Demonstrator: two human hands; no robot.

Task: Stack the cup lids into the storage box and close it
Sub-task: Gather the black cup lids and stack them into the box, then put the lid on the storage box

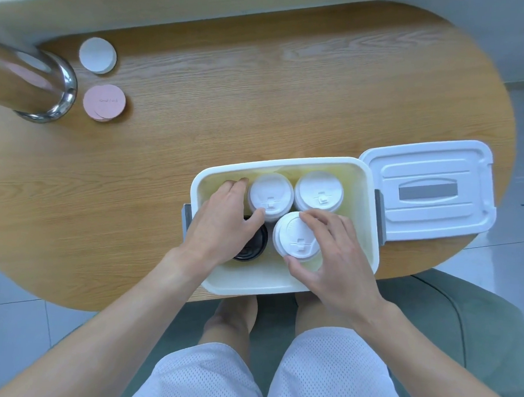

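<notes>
Right hand (333, 256): fingers and thumb curled round the near-right white lid stack (296, 239), inside the storage box (280, 285). Left hand (223, 217): gripped the far-left white lid stack (270, 195), above a black lid stack (252, 246). A third white stack (319, 190) stood far-right. Box lid (428, 192) lay open to the right on the table (259, 107); pink coasters (104, 102) and a white disc (97, 55) sat far left.

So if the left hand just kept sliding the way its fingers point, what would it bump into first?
Probably the far wall of the storage box. The left hand points away from the person, its fingers already near that wall, beside the white lid stack. Depth is hard to judge.
</notes>
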